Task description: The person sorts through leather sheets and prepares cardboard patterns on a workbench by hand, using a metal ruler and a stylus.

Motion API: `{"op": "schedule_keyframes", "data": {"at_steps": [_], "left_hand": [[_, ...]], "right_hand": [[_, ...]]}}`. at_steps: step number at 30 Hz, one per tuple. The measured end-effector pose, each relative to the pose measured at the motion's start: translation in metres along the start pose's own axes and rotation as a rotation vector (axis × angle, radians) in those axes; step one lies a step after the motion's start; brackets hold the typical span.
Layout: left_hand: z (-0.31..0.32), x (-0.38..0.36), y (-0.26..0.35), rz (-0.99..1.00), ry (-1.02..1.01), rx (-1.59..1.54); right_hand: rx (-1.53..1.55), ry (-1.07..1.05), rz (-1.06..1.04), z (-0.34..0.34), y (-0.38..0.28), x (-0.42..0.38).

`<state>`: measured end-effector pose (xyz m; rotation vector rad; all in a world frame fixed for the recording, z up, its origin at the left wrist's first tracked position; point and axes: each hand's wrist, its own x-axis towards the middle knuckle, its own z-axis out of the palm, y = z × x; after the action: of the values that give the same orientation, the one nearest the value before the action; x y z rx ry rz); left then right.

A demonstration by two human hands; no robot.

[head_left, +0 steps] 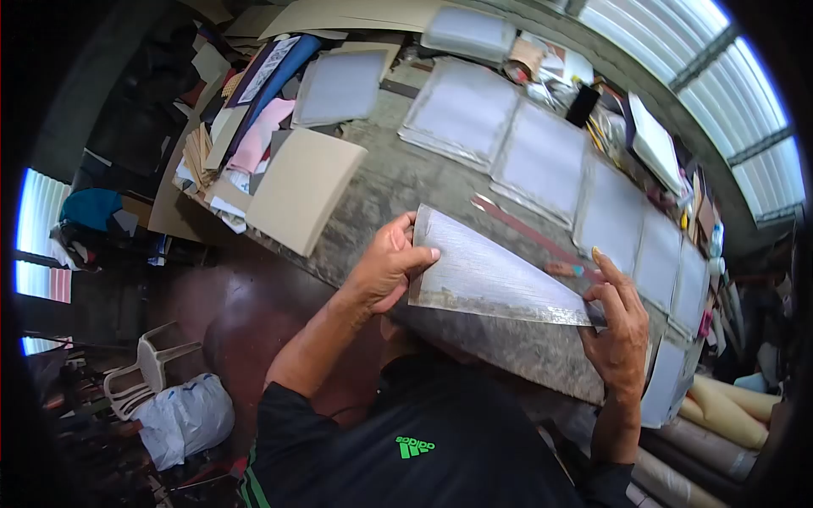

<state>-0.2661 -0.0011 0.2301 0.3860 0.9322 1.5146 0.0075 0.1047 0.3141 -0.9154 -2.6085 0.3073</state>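
Observation:
Both my hands hold a greyish-white translucent sheet (483, 271) with a dirty, darker lower border. It is tilted over the front edge of the worktable (377, 190) and looks like a wedge from here. My left hand (394, 264) grips its left side, thumb across the face and fingers behind. At the narrow right end, my right hand (616, 326) pinches the corner, with one finger raised. Beyond the sheet, a reddish-brown strip (523, 227) lies on the table. A small tool with a blue band (569, 270) lies close to my right fingertips.
Stacks of similar sheets (464, 108) run along the table's far side. At left are a beige board stack (305, 188) and pink material (262, 134). A white plastic chair (157, 360) and stuffed white bag (188, 419) stand on the floor. Rolled material (732, 411) lies at lower right.

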Motion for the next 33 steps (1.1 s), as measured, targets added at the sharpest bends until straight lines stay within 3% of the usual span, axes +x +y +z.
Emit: {"op": "schedule_keyframes", "data": {"at_steps": [3,7,10,15,19,21,26,28,29,31,33], "left_hand": [[-0.065,0.068,0.057,0.053,-0.047,0.080],[-0.151,0.203,0.169,0.000,-0.034,0.167],[-0.192,0.278,0.262,-0.002,0.031,0.174],[-0.236,0.289,0.354,0.300,0.038,0.336],[-0.299,0.284,0.352,0.268,0.134,0.365],[-0.344,0.296,0.329,0.136,0.266,0.437],[-0.443,0.319,0.240,-0.004,0.469,0.749],[-0.470,0.324,0.209,0.157,0.644,1.356],[-0.479,0.327,0.200,0.146,0.637,1.354],[-0.485,0.335,0.190,0.303,0.726,1.319],[-0.453,0.316,0.184,0.353,0.769,1.377]], "right_hand": [[0.049,-0.048,0.039,0.036,-0.018,0.098],[-0.113,-0.086,-0.051,0.093,-0.015,0.267],[-0.126,0.054,-0.159,0.128,-0.016,0.382],[-0.162,0.273,-0.237,0.166,-0.072,0.472],[-0.111,0.365,-0.342,0.245,-0.087,0.486],[-0.172,0.377,-0.382,0.299,-0.085,0.487],[-0.297,-0.039,-0.216,0.414,-0.095,0.425],[-0.087,-0.137,-0.214,0.412,-0.105,0.384],[-0.001,-0.171,-0.203,0.397,-0.108,0.361],[0.101,-0.247,-0.138,0.368,-0.100,0.307],[0.122,-0.300,-0.030,0.347,-0.073,0.235]]}}
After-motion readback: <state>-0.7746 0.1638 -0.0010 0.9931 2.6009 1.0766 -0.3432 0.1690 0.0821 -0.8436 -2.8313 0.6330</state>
